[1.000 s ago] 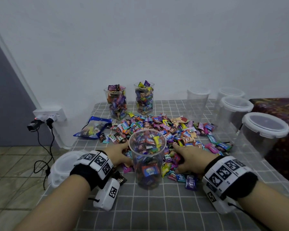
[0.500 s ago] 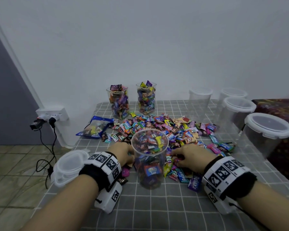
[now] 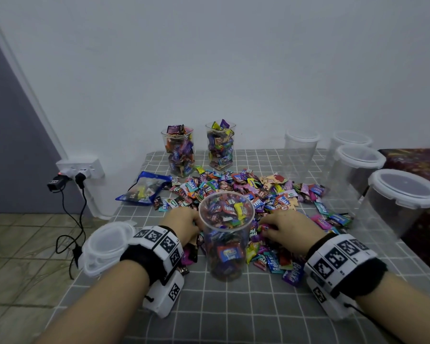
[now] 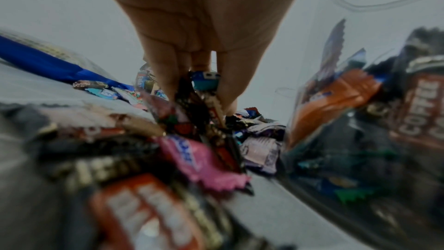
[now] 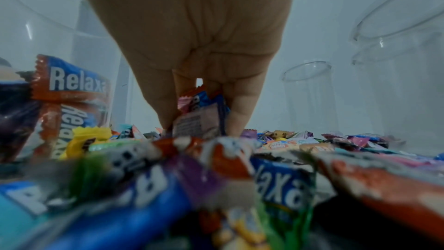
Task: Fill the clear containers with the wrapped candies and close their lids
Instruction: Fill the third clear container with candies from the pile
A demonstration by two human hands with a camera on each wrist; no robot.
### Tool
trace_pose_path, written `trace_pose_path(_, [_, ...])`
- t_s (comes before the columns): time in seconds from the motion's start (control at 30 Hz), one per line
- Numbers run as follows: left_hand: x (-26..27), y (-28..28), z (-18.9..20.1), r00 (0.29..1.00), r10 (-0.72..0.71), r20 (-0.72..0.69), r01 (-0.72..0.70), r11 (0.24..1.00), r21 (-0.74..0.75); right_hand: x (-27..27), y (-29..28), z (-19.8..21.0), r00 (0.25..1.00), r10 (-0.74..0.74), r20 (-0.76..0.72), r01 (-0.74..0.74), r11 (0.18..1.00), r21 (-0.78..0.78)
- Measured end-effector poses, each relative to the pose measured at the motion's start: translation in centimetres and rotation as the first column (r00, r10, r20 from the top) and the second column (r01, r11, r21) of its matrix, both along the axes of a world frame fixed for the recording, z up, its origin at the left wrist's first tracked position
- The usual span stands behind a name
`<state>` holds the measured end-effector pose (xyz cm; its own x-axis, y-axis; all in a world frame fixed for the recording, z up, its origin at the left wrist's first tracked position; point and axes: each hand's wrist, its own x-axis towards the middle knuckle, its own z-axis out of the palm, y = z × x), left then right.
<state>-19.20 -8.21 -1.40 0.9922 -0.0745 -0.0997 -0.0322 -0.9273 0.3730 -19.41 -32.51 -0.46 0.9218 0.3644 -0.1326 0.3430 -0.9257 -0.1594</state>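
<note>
A clear open container [image 3: 226, 234], about three-quarters full of wrapped candies, stands on the table in front of me. A wide heap of wrapped candies [image 3: 248, 192] lies behind and around it. My left hand [image 3: 181, 220] is low at the container's left side, its fingers [image 4: 168, 75] curled round a bunch of candies [image 4: 204, 90]. My right hand [image 3: 287, 225] is at the container's right side, fingers [image 5: 240, 109] closed round several candies [image 5: 199, 115]. The container's wall shows at the right of the left wrist view [image 4: 360, 121] and at the left of the right wrist view [image 5: 60, 92].
Two filled lidless containers [image 3: 179, 151] [image 3: 221, 145] stand at the back. Empty lidded containers [image 3: 301, 155] [image 3: 402, 202] line the right side. Loose stacked lids [image 3: 104, 247] sit at the table's left edge, and a blue candy bag [image 3: 144, 188] lies beyond. A wall socket with cables [image 3: 80, 170] is at left.
Both hands have drawn back from the heap toward the container's sides, and their fingers have closed round candies.
</note>
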Motion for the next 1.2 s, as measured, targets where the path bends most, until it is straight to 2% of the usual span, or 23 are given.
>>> trace_pose_path(0.17, [-0.2,0.2,0.2,0.991,0.019,0.132,-0.015,0.999,-0.031,-0.3,0.0,0.3,0.996,-0.051,0.073,0.041,0.990,0.137])
trace_pose_path(0.37, [-0.4,0.5,0.2,0.974,0.036,0.223,-0.019,0.997,-0.076,-0.4,-0.2,0.6,0.985,-0.114,0.126,0.069,0.946,0.318])
trace_pose_path(0.5, [-0.2,0.8,-0.1,0.959,0.041,0.280,-0.006,0.992,-0.125,-0.7,-0.5,1.3,0.973,-0.179,0.144,0.092,0.878,0.469])
trace_pose_path(0.6, [-0.1,0.9,-0.2,0.949,0.049,0.311,-0.013,0.993,-0.117,-0.7,-0.7,1.8,0.964,-0.198,0.176,0.079,0.849,0.522])
trace_pose_path(0.73, [0.0,0.9,-0.4,0.944,0.053,0.325,-0.011,0.991,-0.131,-0.8,-0.3,3.3,0.956,-0.200,0.215,0.022,0.780,0.625])
trace_pose_path(0.87, [0.1,1.0,-0.5,0.941,0.057,0.335,-0.011,0.991,-0.137,-1.6,0.7,4.9,0.943,-0.178,0.280,-0.091,0.673,0.734])
trace_pose_path(1.03, [0.1,1.0,-0.5,0.943,0.059,0.328,-0.013,0.990,-0.140,-3.3,3.0,5.9,0.920,-0.031,0.391,-0.295,0.602,0.742])
trace_pose_path(1.2, [0.0,0.8,-0.4,0.946,0.060,0.319,-0.015,0.990,-0.140,-3.6,4.7,5.1,0.883,0.120,0.453,-0.397,0.708,0.585])
